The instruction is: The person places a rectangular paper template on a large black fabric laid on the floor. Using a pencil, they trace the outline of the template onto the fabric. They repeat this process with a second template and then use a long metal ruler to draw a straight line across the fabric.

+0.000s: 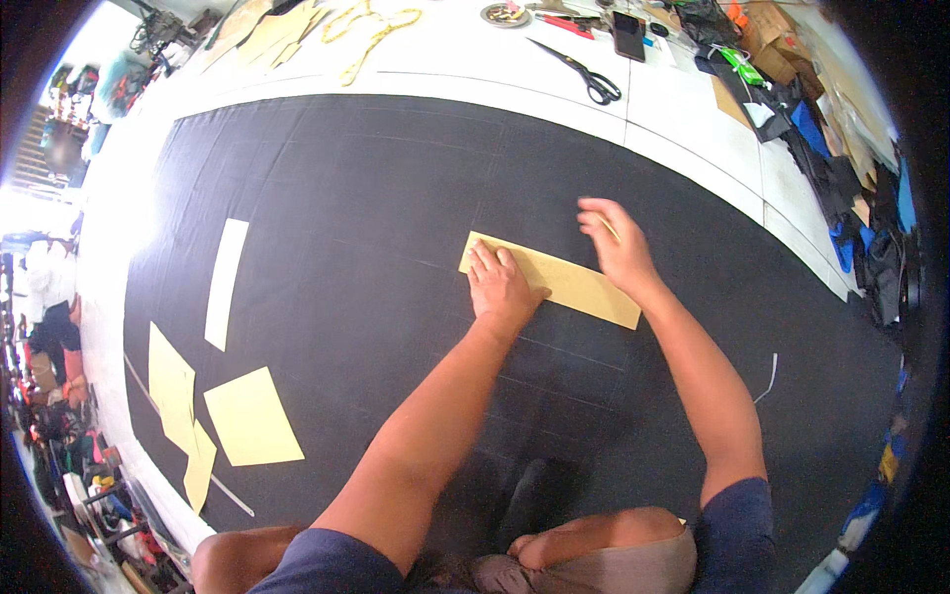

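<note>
Now left hand (502, 289) splayed on strip (586, 287); right hand (623, 249) pinches stick (611, 230); dish (503, 26) holds oddments (508, 13).

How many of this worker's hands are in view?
2: the left hand rests spread on the tan card strip on black fabric; the right hand, near the strip's right end, holds a slim yellowish stick.

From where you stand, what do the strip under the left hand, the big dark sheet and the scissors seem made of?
Tan strip: probably matt card; flat with crisp straight edges.
Dark sheet: likely dull cloth, given soft ripples at far left.
Scissors: slim, pointed blades suggest metal; black handles, plastic or painted metal, unclear.
</note>
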Available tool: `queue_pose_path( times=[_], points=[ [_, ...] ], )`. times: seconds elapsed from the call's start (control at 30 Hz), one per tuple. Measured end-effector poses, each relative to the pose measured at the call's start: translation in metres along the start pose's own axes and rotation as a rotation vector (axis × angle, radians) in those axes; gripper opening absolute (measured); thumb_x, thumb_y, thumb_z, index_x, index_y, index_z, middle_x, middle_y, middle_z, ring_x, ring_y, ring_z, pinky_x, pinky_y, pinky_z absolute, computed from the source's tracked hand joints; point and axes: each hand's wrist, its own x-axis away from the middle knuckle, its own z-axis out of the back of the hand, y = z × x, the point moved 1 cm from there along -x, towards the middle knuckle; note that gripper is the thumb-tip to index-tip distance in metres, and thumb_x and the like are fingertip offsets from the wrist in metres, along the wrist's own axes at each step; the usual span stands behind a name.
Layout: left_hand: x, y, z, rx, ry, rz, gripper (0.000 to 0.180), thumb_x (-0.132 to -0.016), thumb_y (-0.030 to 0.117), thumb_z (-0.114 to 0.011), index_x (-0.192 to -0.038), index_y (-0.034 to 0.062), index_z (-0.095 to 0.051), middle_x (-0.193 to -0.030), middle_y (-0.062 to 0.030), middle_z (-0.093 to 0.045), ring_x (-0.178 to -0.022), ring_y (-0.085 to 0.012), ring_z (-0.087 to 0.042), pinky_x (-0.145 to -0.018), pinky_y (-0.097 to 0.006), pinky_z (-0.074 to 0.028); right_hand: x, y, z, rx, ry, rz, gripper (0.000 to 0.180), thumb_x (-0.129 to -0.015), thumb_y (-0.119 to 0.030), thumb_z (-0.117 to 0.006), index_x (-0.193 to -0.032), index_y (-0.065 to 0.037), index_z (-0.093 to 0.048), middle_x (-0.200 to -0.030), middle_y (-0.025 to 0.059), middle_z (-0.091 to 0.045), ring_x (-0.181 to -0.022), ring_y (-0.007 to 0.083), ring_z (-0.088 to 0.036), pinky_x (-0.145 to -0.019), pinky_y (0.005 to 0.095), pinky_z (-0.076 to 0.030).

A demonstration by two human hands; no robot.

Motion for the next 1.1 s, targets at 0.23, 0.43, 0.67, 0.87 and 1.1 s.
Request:
queue_pose_path(
  times=[0.23, 0.43, 0.67, 0.87, 1.1],
  points=[
    [0.000, -0.001, 0.002, -0.021, -0.031, -0.020, 0.114, -0.079, 0.060, -0.080, -0.156, -0.0060, -0.029, -0.162, -0.0312, -0.027, -0.154, -0.0436, -0.025, -0.125, -0.048, -0.026, -0.028, -0.009, -0.098, 0.084, 0.004, 0.071, 0.033, -0.101, -0.028, -0.060, -0.102, 0.001, -0.076, -0.115, 0.0164, -0.075, -0.107, 0.0320, -0.072, -0.093, 0.0390, -0.055],
    [-0.007, -0.012, -0.016, -0.067, 0.060, -0.112, 0.106, -0.086, 0.056, -0.072, -0.160, -0.0009, -0.021, -0.162, -0.0312, -0.026, -0.152, -0.0470, -0.023, -0.126, -0.049, -0.024, -0.029, -0.012, -0.126, 0.039, -0.119, -0.029, 0.025, -0.099, -0.020, -0.060, -0.112, -0.005, -0.074, -0.112, 0.0155, -0.075, -0.102, 0.0345, -0.073, -0.090, 0.0412, -0.057],
    [-0.009, -0.016, -0.022, -0.079, 0.111, -0.169, 0.101, -0.089, 0.054, -0.069, -0.161, 0.0009, -0.022, -0.163, -0.0330, -0.022, -0.152, -0.0484, -0.023, -0.127, -0.049, -0.020, -0.032, -0.015, -0.128, 0.097, -0.169, 0.002, 0.024, -0.099, -0.021, -0.060, -0.112, -0.007, -0.074, -0.112, 0.0161, -0.075, -0.101, 0.0363, -0.072, -0.091, 0.0442, -0.056],
    [-0.008, -0.016, -0.023, -0.072, 0.171, -0.179, 0.115, -0.083, 0.056, -0.077, -0.160, -0.0057, -0.017, -0.162, -0.0314, -0.025, -0.153, -0.0455, -0.023, -0.125, -0.048, -0.025, -0.034, -0.012, -0.127, 0.222, -0.212, 0.106, 0.027, -0.101, -0.025, -0.055, -0.112, -0.008, -0.073, -0.111, 0.0164, -0.074, -0.102, 0.0376, -0.071, -0.092, 0.0464, -0.055],
    [-0.001, -0.010, -0.004, -0.046, 0.033, -0.030, 0.119, -0.078, 0.060, -0.081, -0.156, -0.0101, -0.024, -0.162, -0.0310, -0.027, -0.153, -0.0435, -0.025, -0.125, -0.046, -0.027, 0.017, 0.004, -0.073, 0.318, -0.132, 0.048, 0.028, -0.104, -0.026, -0.050, -0.111, -0.005, -0.067, -0.112, 0.0165, -0.071, -0.105, 0.0388, -0.067, -0.092, 0.0496, -0.053]
  ],
)
